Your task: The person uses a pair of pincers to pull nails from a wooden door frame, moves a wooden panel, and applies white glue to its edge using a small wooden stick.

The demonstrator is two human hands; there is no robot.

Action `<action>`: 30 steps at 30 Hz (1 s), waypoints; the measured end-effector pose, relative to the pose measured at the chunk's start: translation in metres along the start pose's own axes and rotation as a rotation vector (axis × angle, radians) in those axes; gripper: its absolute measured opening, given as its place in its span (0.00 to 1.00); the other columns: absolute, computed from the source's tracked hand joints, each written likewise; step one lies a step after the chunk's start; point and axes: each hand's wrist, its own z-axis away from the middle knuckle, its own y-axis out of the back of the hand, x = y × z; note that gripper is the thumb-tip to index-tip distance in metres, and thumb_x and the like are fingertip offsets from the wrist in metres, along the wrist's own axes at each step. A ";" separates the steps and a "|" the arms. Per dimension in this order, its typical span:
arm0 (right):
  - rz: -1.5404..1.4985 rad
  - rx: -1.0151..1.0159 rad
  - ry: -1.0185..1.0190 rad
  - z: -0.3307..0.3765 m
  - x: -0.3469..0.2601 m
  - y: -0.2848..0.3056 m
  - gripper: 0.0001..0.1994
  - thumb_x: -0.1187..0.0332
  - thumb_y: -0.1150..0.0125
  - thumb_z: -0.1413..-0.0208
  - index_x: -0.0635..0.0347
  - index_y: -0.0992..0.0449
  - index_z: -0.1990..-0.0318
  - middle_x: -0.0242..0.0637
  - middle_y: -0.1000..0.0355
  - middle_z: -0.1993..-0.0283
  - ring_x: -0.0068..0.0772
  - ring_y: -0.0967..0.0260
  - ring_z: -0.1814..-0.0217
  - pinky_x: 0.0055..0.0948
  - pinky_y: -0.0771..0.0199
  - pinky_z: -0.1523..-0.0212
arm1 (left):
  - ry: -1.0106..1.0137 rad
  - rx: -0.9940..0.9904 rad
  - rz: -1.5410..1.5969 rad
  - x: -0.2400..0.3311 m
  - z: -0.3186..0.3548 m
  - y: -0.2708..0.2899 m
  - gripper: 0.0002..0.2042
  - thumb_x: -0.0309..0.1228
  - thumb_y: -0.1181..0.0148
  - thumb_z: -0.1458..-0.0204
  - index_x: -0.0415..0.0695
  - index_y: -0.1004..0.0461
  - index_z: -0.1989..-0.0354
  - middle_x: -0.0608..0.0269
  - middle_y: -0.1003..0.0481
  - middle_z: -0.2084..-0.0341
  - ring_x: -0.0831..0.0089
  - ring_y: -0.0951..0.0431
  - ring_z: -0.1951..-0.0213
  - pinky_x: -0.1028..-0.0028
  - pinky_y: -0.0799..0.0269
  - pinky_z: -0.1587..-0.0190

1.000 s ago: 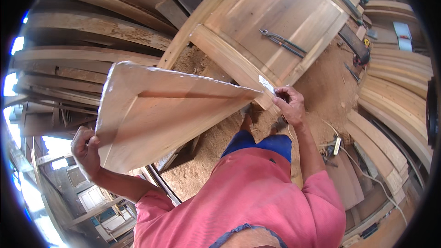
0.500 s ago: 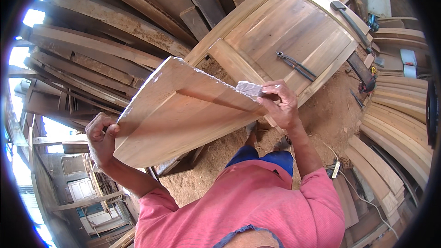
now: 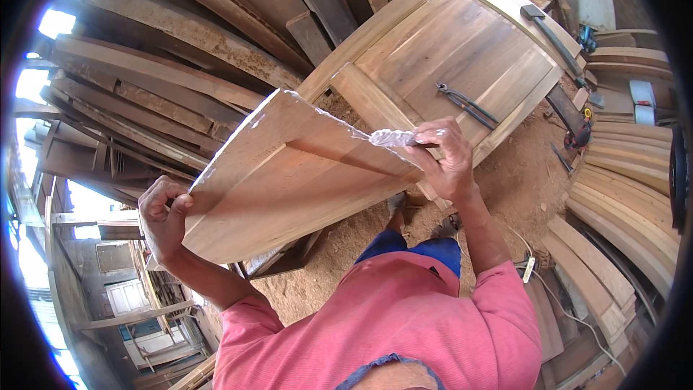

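A broad wooden panel (image 3: pixel 267 188) is held tilted in front of me, with white paste smeared along its upper edges. My left hand (image 3: pixel 164 213) pinches the panel's left corner between thumb and fingers. At the panel's right end, my right hand (image 3: pixel 446 157) grips a small flat applicator (image 3: pixel 392 138), its outer part thickly coated in white paste. This coated end rests at the panel's pasted edge. Fingers hide most of the applicator's grip end. Beyond the panel lies a partly assembled wooden door (image 3: pixel 433 50), with a pair of pincers (image 3: pixel 465 105) on its face.
A hammer (image 3: pixel 552 36) lies across the door's far right side. Stacked boards (image 3: pixel 166 36) lean at the left, and curved planks (image 3: pixel 628 202) are piled at the right. Sawdust covers the floor (image 3: pixel 520 180). A white cable (image 3: pixel 570 314) runs along the lower right.
My right hand and the applicator have turned slightly, and the paste on it now looks bunched into a thicker lump. The panel and my left hand sit slightly farther right in view.
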 end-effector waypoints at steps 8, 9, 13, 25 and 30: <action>-0.077 0.013 0.114 -0.029 -0.025 -0.005 0.14 0.80 0.30 0.55 0.59 0.25 0.60 0.40 0.23 0.59 0.40 0.28 0.59 0.35 0.26 0.59 | 0.012 0.012 0.011 -0.003 0.006 0.000 0.17 0.38 0.30 0.55 0.36 0.29 0.78 0.65 0.35 0.84 0.76 0.36 0.79 0.75 0.43 0.75; -0.068 -0.001 0.091 -0.029 -0.024 -0.003 0.14 0.80 0.30 0.55 0.59 0.25 0.61 0.40 0.23 0.59 0.41 0.28 0.59 0.35 0.26 0.58 | 0.006 0.015 0.001 -0.001 0.004 0.001 0.18 0.38 0.30 0.55 0.36 0.29 0.78 0.66 0.36 0.84 0.76 0.36 0.79 0.76 0.43 0.75; 0.025 -0.065 0.010 -0.006 -0.009 0.002 0.14 0.80 0.29 0.56 0.60 0.26 0.62 0.41 0.24 0.60 0.40 0.27 0.58 0.34 0.24 0.60 | -0.003 -0.002 0.002 0.003 0.003 0.003 0.18 0.38 0.30 0.55 0.36 0.30 0.79 0.66 0.36 0.83 0.77 0.37 0.79 0.76 0.44 0.75; -0.350 0.333 -1.040 0.192 0.064 0.044 0.08 0.76 0.36 0.44 0.62 0.27 0.57 0.27 0.28 0.64 0.14 0.32 0.63 0.21 0.29 0.62 | -0.072 -0.028 -0.158 -0.003 0.026 0.013 0.20 0.41 0.35 0.50 0.38 0.34 0.80 0.67 0.38 0.83 0.75 0.39 0.78 0.73 0.47 0.74; -0.708 0.597 -1.280 0.252 0.066 -0.014 0.10 0.78 0.36 0.44 0.61 0.28 0.56 0.26 0.29 0.63 0.12 0.34 0.67 0.14 0.33 0.65 | 0.000 -0.028 -0.080 0.008 0.033 0.010 0.26 0.51 0.35 0.48 0.39 0.34 0.81 0.68 0.37 0.82 0.77 0.39 0.76 0.74 0.46 0.72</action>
